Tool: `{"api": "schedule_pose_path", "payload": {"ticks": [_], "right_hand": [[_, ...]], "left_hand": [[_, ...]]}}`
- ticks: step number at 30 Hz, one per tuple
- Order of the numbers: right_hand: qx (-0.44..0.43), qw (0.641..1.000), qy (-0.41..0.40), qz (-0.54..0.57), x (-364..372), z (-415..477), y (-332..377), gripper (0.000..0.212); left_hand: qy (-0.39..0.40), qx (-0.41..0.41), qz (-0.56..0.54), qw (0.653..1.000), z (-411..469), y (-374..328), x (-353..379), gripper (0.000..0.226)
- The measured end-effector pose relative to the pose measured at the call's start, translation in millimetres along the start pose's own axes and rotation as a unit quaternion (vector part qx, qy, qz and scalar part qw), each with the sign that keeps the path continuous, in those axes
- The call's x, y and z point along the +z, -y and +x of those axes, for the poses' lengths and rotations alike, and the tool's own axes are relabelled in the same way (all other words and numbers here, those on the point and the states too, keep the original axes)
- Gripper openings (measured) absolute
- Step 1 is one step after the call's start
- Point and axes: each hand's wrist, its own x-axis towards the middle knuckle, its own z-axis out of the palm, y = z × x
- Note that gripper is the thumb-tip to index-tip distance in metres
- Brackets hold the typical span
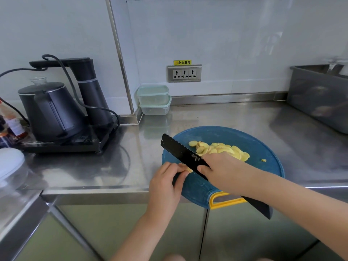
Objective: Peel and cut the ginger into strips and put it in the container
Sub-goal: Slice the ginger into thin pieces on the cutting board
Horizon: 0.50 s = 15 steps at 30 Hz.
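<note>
A round blue cutting board (pixel 263 147) with a yellow handle lies on the steel counter. Several pale yellow ginger slices (pixel 222 148) are spread across its middle, and one small bit (pixel 263 160) lies apart to the right. My right hand (pixel 222 170) grips a black cleaver (pixel 180 151), its blade pointing up and left over the board. My left hand (pixel 169 183) pinches a small ginger piece (pixel 188 170) at the board's left edge, right beside the blade. Two stacked clear containers (pixel 153 99) with pale green lids stand at the back wall.
A black electric kettle set (pixel 62 113) with cables fills the left of the counter. Bottles (pixel 11 127) and a white lid (pixel 9 162) sit at the far left. A grey bin (pixel 318 98) stands at the right. A wall socket (pixel 184 73) is behind the board.
</note>
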Motion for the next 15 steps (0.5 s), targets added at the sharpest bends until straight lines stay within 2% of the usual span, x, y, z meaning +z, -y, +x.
{"api": "schedule_pose_path", "payload": {"ticks": [4, 8, 15], "right_hand": [[0.007, 1.000, 0.005, -0.013, 3.2, 1.6, 2.4, 0.023], [0.014, 0.999, 0.011, -0.035, 4.3, 4.2, 6.0, 0.022], [0.016, 0.998, 0.027, -0.046, 3.2, 8.9, 8.9, 0.021]], "left_hand": [[-0.008, 0.006, -0.009, 1.000, -1.5, 0.6, 1.2, 0.004], [-0.017, 0.006, -0.013, 1.000, -1.5, 0.7, 1.8, 0.021], [-0.025, -0.004, -0.024, 0.999, -1.0, 1.8, 3.5, 0.022]]}}
